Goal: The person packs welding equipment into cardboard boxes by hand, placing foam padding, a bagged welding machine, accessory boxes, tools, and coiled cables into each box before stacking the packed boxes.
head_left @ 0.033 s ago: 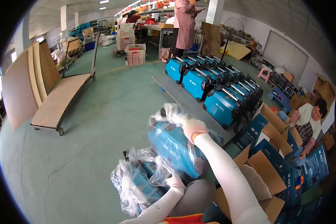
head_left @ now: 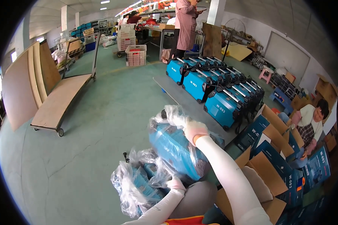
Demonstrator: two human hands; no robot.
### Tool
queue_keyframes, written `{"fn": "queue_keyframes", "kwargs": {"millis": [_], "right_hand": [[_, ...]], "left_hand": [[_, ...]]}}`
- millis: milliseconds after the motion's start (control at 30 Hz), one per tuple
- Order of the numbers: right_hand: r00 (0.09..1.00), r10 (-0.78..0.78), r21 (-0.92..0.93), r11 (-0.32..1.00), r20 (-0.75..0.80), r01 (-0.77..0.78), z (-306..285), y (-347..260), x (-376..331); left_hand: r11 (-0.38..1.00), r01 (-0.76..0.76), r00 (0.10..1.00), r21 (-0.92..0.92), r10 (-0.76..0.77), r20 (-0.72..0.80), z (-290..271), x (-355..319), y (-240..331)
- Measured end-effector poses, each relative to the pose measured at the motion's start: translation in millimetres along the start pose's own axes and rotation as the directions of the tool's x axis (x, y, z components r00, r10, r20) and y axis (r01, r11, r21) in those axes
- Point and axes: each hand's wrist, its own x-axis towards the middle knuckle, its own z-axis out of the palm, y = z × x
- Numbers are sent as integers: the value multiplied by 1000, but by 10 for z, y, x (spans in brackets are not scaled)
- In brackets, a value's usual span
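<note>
A: What does the right hand [head_left: 195,130] have?

B: Its fingers are closed on the bunched top of a clear bag [head_left: 175,113], and the blue machine [head_left: 171,144] sits inside, just below and to the left of that grip

A: And the left hand [head_left: 175,183]?

B: It touches plastic lower down, near the machine's base; I cannot tell whether the fingers pinch it or only press

A: How much looks done?

B: The machine is in its bag, though I see no tie at the top. Just beyond the left hand, to its left, a second bag [head_left: 125,187] also has blue inside

A: What looks left?

B: Neither bag is in a carton: the open carton [head_left: 268,168], flaps up, stands to the right of the right hand. Farther out, beyond that grip, the rows of blue machines [head_left: 222,107] stand with no bags that I can see
</note>
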Motion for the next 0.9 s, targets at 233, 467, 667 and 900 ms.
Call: {"fn": "queue_keyframes", "kwargs": {"millis": [233,467,667,900], "right_hand": [[993,-112,190,976,25,105,-107,84,-517],[963,-268,300,922,33,246,-100,75,-1114],[962,-273,402,881,4,248,-519,277,-1743],[875,-462,508,724,-143,466,-907,235,-2589]], "left_hand": [[968,-161,983,191,175,-62,29,153,-248],[869,272,525,-413,225,820,31,-46,78],[771,366,497,-522,312,809,-215,-302,271],[772,284,609,-569,313,729,-414,-960,584]]}}
